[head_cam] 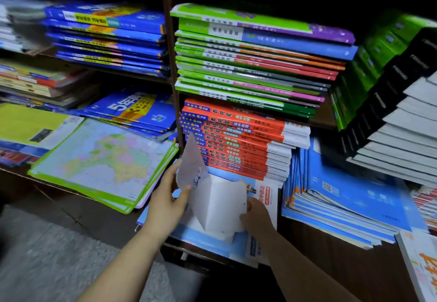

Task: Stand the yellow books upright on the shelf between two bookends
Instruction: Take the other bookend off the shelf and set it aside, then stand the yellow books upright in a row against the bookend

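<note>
Near the red stack (236,141), your fingers (184,193) grip two white bookends (217,204); a bump topples those books.

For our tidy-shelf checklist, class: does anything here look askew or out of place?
Yes. The map books lie skewed, one corner jutting past the shelf edge. The light blue stack at right is fanned and overhangs too. Both hands, left and right, hold a white bookend.

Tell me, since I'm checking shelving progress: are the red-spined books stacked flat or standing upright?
Flat. The red-spined books lie stacked one on another, spines facing outward, on a light blue book beneath them.
</note>
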Action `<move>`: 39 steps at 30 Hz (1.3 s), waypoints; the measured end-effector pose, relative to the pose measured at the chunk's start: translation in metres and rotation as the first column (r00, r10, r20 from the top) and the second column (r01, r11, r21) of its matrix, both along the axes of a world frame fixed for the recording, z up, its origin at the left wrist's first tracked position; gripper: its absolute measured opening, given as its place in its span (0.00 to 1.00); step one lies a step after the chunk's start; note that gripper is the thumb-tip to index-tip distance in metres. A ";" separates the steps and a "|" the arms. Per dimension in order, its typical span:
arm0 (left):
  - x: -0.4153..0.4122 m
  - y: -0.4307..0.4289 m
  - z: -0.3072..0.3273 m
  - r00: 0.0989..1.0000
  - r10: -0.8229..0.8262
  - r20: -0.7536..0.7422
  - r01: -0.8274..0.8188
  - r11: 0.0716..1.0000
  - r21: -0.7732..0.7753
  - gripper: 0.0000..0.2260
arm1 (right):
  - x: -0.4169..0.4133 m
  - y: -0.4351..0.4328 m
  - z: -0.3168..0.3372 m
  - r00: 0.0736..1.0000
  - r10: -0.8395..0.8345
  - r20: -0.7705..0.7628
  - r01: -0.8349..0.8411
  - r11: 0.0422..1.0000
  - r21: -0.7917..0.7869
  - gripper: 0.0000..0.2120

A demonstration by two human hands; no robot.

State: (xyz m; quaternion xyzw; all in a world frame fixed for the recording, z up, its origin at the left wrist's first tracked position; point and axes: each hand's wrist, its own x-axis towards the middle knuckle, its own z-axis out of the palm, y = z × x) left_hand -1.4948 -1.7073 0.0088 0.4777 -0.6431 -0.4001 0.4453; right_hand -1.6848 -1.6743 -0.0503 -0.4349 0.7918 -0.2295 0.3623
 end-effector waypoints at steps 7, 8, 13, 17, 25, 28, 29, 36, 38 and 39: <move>-0.027 0.012 0.007 0.966 -0.096 0.239 0.134 0.979 -0.152 0.28 | 0.005 0.006 0.003 0.912 0.324 -0.250 -0.272 0.937 0.222 0.19; -0.030 0.014 0.007 0.961 -0.103 0.258 0.147 0.976 -0.160 0.28 | 0.003 0.007 0.003 0.909 0.335 -0.247 -0.281 0.932 0.231 0.20; -0.032 0.018 0.017 0.944 -0.097 0.316 0.125 0.990 -0.068 0.26 | -0.010 0.019 0.026 0.958 0.189 -0.216 -0.177 0.982 0.071 0.19; -0.031 0.012 0.034 0.940 -0.065 0.334 0.109 0.987 -0.116 0.21 | -0.024 0.027 0.072 0.969 0.068 -0.240 -0.112 0.978 -0.176 0.17; -0.077 -0.001 0.152 0.996 0.041 0.084 0.004 0.879 -0.476 0.15 | -0.056 0.048 0.220 0.973 0.012 -0.229 -0.166 0.727 -0.666 0.10; -0.117 -0.001 0.212 0.998 -0.051 0.038 0.064 0.805 -0.590 0.17 | -0.089 0.053 0.286 0.988 -0.034 -0.150 -0.105 0.566 -0.818 0.11; -0.132 -0.004 0.230 0.997 -0.052 0.048 0.071 0.781 -0.621 0.15 | -0.102 0.054 0.304 0.987 -0.051 -0.155 -0.106 0.528 -0.843 0.12; -0.226 -0.038 0.304 0.957 0.145 0.253 0.110 0.624 -0.773 0.10 | -0.209 0.034 0.397 0.826 -0.387 -0.410 -0.229 0.434 -0.871 0.09; -0.244 -0.049 0.316 0.932 0.188 0.309 0.148 0.581 -0.801 0.12 | -0.238 0.017 0.414 0.720 -0.452 -0.526 -0.242 0.547 -0.802 0.16; -0.251 -0.054 0.322 0.920 0.210 0.331 0.162 0.566 -0.809 0.12 | -0.249 0.008 0.420 0.668 -0.451 -0.591 -0.247 0.616 -0.748 0.20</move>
